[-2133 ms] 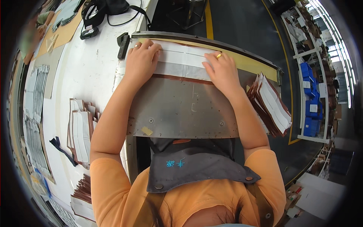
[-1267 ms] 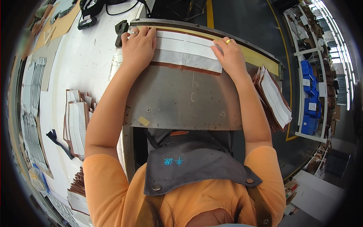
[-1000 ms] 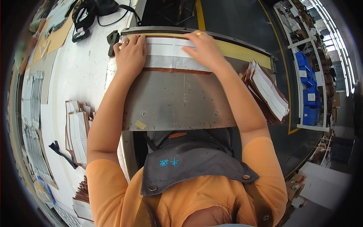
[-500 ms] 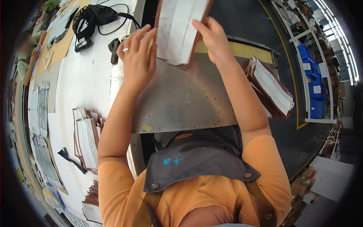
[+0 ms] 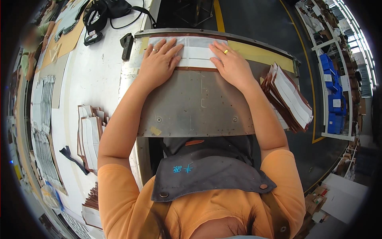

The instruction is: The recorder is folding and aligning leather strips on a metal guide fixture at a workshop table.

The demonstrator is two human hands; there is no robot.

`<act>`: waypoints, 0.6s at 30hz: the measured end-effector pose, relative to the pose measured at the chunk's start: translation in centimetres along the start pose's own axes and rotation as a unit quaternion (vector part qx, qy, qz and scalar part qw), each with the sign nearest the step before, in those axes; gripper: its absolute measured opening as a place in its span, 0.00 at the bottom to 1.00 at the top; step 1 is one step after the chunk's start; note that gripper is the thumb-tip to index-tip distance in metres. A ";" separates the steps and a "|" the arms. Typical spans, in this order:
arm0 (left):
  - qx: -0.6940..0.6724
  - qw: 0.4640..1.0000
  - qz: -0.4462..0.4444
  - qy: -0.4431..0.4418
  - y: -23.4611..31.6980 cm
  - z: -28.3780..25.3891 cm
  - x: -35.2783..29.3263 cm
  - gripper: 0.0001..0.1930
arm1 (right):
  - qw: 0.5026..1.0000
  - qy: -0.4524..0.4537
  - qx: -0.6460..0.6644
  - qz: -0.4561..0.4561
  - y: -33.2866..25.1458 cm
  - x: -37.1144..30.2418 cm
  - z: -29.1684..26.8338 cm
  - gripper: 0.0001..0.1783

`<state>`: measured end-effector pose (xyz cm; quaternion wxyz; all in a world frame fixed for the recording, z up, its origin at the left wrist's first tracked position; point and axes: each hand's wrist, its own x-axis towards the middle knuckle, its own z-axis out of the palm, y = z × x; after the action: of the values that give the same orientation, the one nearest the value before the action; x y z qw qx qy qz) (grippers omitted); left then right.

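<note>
A flat white panel (image 5: 195,52) with brown edges, perhaps a leather piece with its lining facing up, lies crosswise at the far end of the metal work plate (image 5: 191,103). Its far edge is close to the raised rail there. My left hand (image 5: 159,63) rests flat on the panel's left end, fingers spread. On the right end lies my right hand (image 5: 231,63), fingers stretched out and a ring showing. The palms hide both ends of the panel. Beside my right forearm stands a stack of similar brown-edged white pieces (image 5: 292,95).
A yellow strip (image 5: 262,61) runs along the plate's far right edge. On the white table (image 5: 95,75) to the left are more stacked pieces (image 5: 90,133), a dark strap (image 5: 73,159) and black bags (image 5: 115,8). Shelves with blue bins (image 5: 334,95) stand right; another person works far left.
The panel came down from a raised, upright hold onto the plate and now lies crosswise. Both hands went from holding it to lying flat on it.
</note>
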<state>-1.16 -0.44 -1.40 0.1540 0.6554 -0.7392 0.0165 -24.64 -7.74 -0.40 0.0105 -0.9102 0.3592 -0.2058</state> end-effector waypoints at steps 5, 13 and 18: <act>-0.010 1.000 -0.001 -0.003 -0.5 0.4 0.2 0.20 | 1.000 -0.009 -0.010 0.009 0.2 0.1 0.5 0.21; -0.006 1.000 0.008 0.004 -0.2 0.3 0.6 0.20 | 0.999 0.031 0.011 -0.026 0.1 2.5 1.8 0.18; 0.006 1.000 -0.006 0.007 0.0 0.6 0.4 0.20 | 0.995 0.040 -0.091 0.021 1.3 1.7 0.1 0.15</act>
<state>-1.28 -0.97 -1.85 0.1556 0.6603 -0.7343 0.0244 -24.34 -9.84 -0.06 -0.0826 -0.8905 0.3959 -0.2085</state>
